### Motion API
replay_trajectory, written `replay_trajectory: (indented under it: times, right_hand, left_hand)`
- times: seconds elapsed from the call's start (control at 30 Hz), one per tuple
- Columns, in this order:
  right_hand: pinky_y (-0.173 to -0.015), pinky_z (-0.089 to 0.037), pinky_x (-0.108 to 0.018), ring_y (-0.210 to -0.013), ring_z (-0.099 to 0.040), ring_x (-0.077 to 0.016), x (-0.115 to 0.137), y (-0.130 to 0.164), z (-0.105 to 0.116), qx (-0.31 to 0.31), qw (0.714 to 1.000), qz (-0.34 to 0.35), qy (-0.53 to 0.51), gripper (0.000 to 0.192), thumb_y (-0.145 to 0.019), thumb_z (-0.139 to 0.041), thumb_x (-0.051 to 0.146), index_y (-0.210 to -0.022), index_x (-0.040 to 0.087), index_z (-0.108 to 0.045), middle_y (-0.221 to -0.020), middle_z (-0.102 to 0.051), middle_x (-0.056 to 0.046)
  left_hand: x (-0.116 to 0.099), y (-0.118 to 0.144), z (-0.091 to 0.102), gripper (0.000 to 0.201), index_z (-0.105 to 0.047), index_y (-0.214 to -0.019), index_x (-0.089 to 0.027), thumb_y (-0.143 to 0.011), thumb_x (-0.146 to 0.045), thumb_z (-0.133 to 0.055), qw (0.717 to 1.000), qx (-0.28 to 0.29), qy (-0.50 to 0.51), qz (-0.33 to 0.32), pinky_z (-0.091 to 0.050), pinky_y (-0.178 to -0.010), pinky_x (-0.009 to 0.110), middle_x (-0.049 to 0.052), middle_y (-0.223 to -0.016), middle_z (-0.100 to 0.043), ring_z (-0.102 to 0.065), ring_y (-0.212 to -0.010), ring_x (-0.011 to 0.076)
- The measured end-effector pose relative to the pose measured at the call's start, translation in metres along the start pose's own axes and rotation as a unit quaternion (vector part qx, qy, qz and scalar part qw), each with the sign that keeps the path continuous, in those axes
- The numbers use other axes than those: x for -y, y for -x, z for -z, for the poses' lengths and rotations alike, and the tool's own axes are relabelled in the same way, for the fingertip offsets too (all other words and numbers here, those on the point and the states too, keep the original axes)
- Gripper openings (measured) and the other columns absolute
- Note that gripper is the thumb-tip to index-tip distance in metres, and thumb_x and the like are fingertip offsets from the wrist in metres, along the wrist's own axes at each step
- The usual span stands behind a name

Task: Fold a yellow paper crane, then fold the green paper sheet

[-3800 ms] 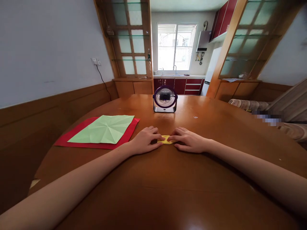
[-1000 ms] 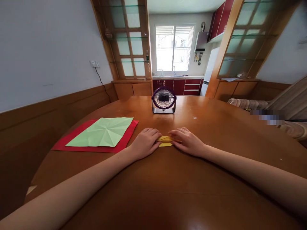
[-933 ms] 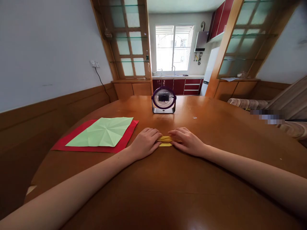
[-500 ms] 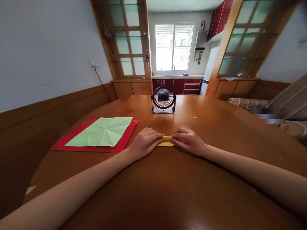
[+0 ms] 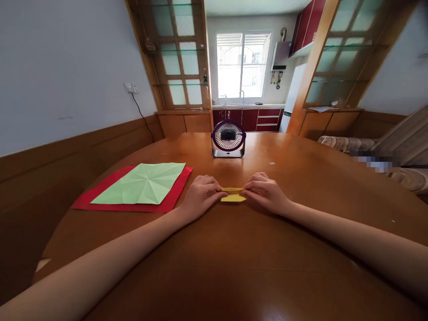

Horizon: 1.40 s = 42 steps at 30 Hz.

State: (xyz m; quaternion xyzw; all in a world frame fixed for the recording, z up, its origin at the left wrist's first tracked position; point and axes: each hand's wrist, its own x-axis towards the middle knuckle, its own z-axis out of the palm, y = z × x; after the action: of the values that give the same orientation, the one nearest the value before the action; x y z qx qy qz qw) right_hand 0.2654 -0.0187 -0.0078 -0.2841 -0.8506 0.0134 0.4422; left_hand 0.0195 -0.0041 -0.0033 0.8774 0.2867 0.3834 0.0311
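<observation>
A narrow piece of folded yellow paper is stretched between my two hands over the brown table. Its upper part is a thin stack of layers, and a flat flap lies toward me. My left hand pinches the left end between thumb and fingers. At the other end, my right hand is closed on the paper in the same way. My fingertips hide both ends of the stack. To the left of my left hand lies a creased light green sheet on top of a red sheet.
A small purple-and-black fan stands on the table beyond my hands. A little clear scrap lies right of the fan. At the far right is a striped cushioned seat.
The folded layers of yellow paper have tilted up and look thinner, with more of the flat flap showing below. My hands have shifted only slightly.
</observation>
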Motion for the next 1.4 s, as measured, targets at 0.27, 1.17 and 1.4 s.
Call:
replay_trajectory:
  times: [0.27, 1.17, 1.4]
  right_hand:
    - [-0.078, -0.041, -0.034, -0.075, -0.054, -0.0157, -0.003, 0.000, 0.001, 0.023, 1.000, -0.009, -0.016, 0.016, -0.090, -0.062, 0.033, -0.084, 0.020, -0.068, -0.076, -0.065, -0.003]
    - [-0.077, -0.041, -0.036, -0.071, -0.054, -0.0151, -0.002, -0.001, 0.003, 0.041, 0.998, 0.024, -0.030, 0.017, -0.091, -0.060, 0.032, -0.086, 0.022, -0.072, -0.074, -0.065, -0.002]
    - [-0.079, -0.041, -0.037, -0.071, -0.053, -0.0154, 0.000, 0.000, 0.002, 0.036, 0.997, 0.072, -0.003, 0.013, -0.091, -0.060, 0.026, -0.090, 0.020, -0.071, -0.073, -0.063, -0.003]
  left_hand:
    - [-0.007, -0.002, 0.003, 0.021, -0.070, -0.074, -0.019, -0.088, -0.033, -0.063, 1.000, 0.000, 0.017, -0.026, -0.041, -0.075, 0.031, 0.002, -0.075, -0.067, -0.056, -0.074, 0.0152]
    - [-0.012, -0.002, 0.000, 0.022, -0.071, -0.083, -0.019, -0.087, -0.038, -0.062, 1.000, -0.008, 0.009, -0.005, -0.043, -0.075, 0.032, 0.004, -0.078, -0.067, -0.059, -0.077, 0.0171]
    - [-0.013, -0.001, 0.000, 0.018, -0.072, -0.098, -0.022, -0.092, -0.029, -0.057, 0.995, 0.001, -0.044, -0.091, -0.040, -0.079, 0.033, 0.003, -0.079, -0.065, -0.056, -0.077, 0.0159]
